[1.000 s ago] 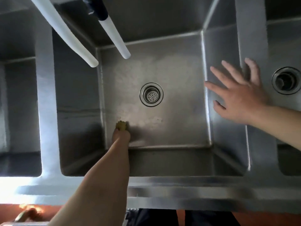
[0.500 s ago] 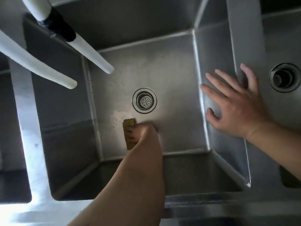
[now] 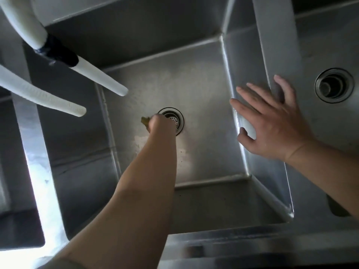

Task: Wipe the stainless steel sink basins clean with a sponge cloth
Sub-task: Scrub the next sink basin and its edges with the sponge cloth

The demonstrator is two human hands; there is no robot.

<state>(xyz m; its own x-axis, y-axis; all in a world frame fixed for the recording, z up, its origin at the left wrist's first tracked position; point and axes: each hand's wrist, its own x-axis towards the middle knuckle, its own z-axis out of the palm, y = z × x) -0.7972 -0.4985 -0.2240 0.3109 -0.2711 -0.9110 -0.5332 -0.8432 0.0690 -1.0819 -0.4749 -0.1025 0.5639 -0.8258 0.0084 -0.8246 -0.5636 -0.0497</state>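
Deep in the middle steel basin, the left hand grips the sponge cloth beside the drain strainer to scrub there, while the right hand, fingers spread, braces on the divider.

Left hand slid sponge forward to drain

Readable text: we find none on any surface.
Stainless steel sink basin: no brand or number that we can read.
White hoses at 10 o'clock: unmarked.
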